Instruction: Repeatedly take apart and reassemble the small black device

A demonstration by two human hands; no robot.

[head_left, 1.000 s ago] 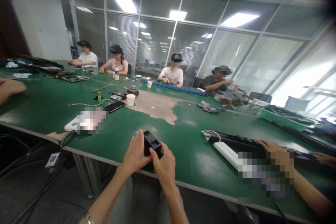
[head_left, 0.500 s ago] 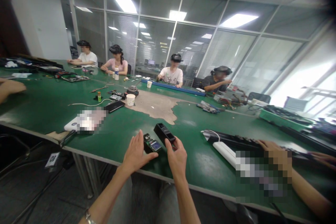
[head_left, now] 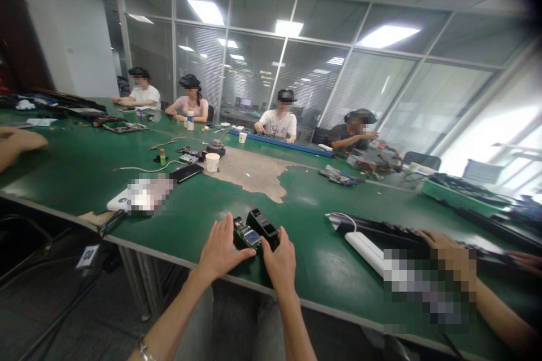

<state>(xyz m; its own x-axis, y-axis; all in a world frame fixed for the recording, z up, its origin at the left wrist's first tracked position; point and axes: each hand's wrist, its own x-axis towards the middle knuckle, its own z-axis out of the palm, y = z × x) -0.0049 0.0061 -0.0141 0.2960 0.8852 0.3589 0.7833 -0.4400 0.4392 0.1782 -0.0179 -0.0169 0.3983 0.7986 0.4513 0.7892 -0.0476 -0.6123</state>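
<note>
Head view: at the green table (head_left: 322,262), left hand (head_left: 217,251) and right hand (head_left: 280,259) face each other; between them, the right grips a black cover (head_left: 263,223) just beside a circuit-board device (head_left: 248,233), which the left holds in a wide, cupped grasp.

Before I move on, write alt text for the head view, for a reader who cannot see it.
A person's left grip is braced around a small open device, its green board showing, while the right grip holds a black cover beside it at a green table. Four people in black headgear sit across the table.
</note>
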